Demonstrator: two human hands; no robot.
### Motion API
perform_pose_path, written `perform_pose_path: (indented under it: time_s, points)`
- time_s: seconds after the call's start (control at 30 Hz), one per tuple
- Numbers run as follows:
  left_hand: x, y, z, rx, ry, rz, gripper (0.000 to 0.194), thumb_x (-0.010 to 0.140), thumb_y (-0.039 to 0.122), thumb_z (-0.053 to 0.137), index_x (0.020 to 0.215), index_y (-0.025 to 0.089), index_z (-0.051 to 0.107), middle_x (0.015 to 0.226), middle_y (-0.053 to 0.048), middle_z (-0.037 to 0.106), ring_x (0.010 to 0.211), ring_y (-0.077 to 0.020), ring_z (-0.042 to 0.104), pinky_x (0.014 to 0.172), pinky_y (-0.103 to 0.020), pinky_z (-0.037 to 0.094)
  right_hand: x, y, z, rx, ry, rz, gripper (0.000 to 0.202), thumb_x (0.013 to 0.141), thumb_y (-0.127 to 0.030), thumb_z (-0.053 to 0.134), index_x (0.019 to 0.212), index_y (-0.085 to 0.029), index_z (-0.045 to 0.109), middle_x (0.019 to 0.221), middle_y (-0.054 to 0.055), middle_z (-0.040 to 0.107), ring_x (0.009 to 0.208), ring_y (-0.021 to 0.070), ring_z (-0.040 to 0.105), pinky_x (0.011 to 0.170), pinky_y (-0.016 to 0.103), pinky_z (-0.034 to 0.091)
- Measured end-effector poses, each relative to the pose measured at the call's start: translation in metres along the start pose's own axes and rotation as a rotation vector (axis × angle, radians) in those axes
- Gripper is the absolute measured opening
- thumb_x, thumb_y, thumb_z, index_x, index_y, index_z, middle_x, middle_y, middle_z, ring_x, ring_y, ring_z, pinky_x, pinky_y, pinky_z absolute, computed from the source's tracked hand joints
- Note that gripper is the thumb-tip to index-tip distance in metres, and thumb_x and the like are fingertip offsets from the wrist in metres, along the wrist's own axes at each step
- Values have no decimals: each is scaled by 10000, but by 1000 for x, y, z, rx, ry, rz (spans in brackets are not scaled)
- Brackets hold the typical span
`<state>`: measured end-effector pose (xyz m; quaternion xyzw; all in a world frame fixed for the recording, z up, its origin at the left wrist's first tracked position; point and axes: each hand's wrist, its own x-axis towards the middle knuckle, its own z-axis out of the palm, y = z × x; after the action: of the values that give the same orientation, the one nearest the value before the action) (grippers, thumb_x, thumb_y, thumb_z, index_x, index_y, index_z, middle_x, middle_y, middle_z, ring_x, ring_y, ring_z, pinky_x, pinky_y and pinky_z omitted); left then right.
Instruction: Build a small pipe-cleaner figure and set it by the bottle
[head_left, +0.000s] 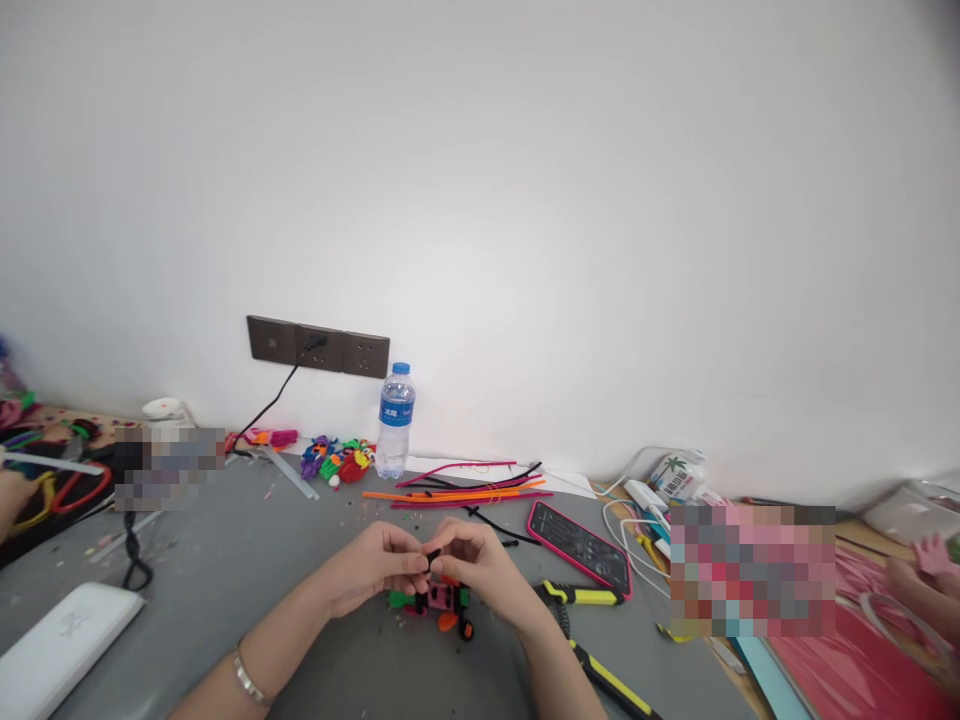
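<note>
Both left hand (379, 568) and right hand (480, 565) pinch small black piece (433, 560) between fingertips; colourful figure (441, 598) lies on grey table (225, 575) beneath, pliers (589, 595) and phone (581, 550) near, rightward.

1 small black piece (433, 559) is held near a pink, green and orange figure (440, 598).

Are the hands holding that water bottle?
No, the left hand and right hand hold a small black piece, and the bottle stands apart from them.
</note>
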<state>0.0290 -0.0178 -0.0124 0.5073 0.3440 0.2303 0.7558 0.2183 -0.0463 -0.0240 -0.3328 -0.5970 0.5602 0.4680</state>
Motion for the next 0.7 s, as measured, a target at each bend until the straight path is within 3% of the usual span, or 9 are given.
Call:
perform_pose_path:
  time_s: [0.4,0.5,0.57,0.63,0.7]
  points:
    - [-1,3,0,127,-19,66,387,685,505,740,630,138,631,555,16,553,507,-100,469,521,-233,369,1,5,4,-123,35,-41,262,799,-400,697,963,-198,730,736,2,533,590,107,460,539,239,352]
    - [-1,3,-1,165,-23,114,401,710,524,703,628,145,602,537,33,503,494,-95,421,493,-226,328,2,4,2,-137,146,-102,283,814,-419,675,981,-193,707,739,3,548,611,114,467,560,237,376]
    - [2,1,-4,188,-1,160,407,725,531,685,628,150,579,545,41,486,491,-89,404,488,-221,311,0,1,1,-69,218,-121,271,835,-440,642,892,-179,692,682,-11,546,562,99,458,538,225,380]
    - [5,-1,-7,212,36,217,417,733,538,675,623,154,553,542,55,456,486,-81,380,484,-212,288,-5,-3,5,45,77,-3,314,856,-464,600,787,-166,673,610,-20,544,477,81,450,484,211,375]
    - [9,-2,-9,247,44,261,416,735,534,677,632,153,546,550,61,444,491,-76,368,490,-206,277,-12,-3,22,129,-311,225,340,850,-488,592,793,-165,684,628,-1,594,481,95,522,482,214,413]
